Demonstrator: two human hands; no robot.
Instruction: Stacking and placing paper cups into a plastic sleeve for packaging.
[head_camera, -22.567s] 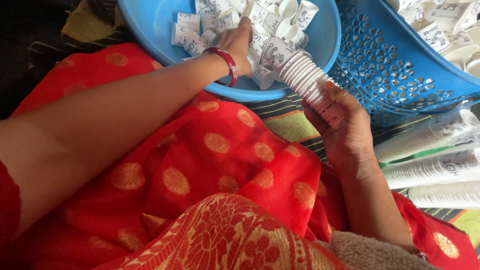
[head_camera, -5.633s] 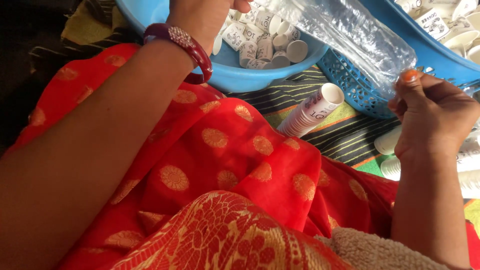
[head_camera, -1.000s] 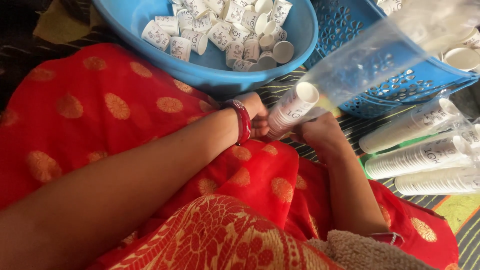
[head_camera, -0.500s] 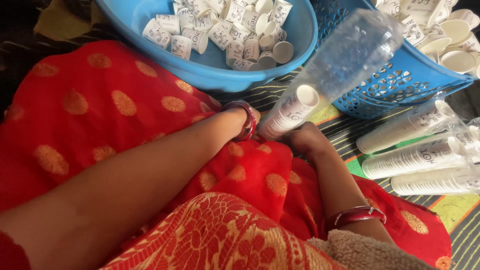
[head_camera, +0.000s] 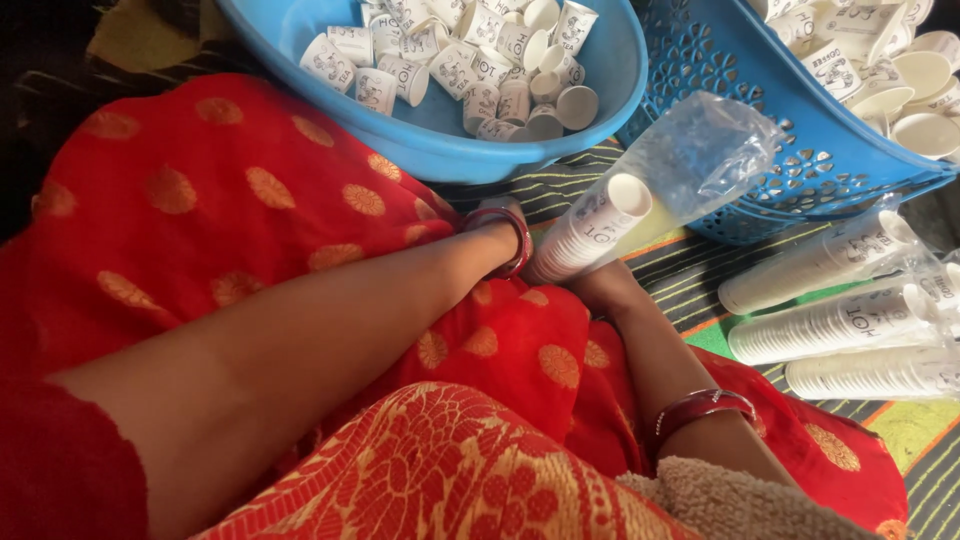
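My 2 hands meet low in my lap, at the bottom end of a stack of paper cups (head_camera: 590, 235) that leans up and away from me toward the baskets. My left hand (head_camera: 500, 222) is tucked behind the red cloth (head_camera: 250, 200) over my knee, with only the wrist and its red bangle (head_camera: 512, 240) showing, so I cannot tell whether its fingers are closed on the stack. My right hand (head_camera: 598, 285) sits under the stack's base, mostly hidden too (its grip is just as unclear), and a second red bangle (head_camera: 700, 408) rings that forearm. A clear plastic sleeve (head_camera: 700, 155) hangs over the top of the stack, its open end crumpled against the blue basket (head_camera: 800, 150), which holds loose cups. Beyond my knee is a round blue tub (head_camera: 450, 140) with small cups scattered inside. To my right, 3 wrapped stacks (head_camera: 840, 320) lie side by side on the striped mat (head_camera: 690, 270).
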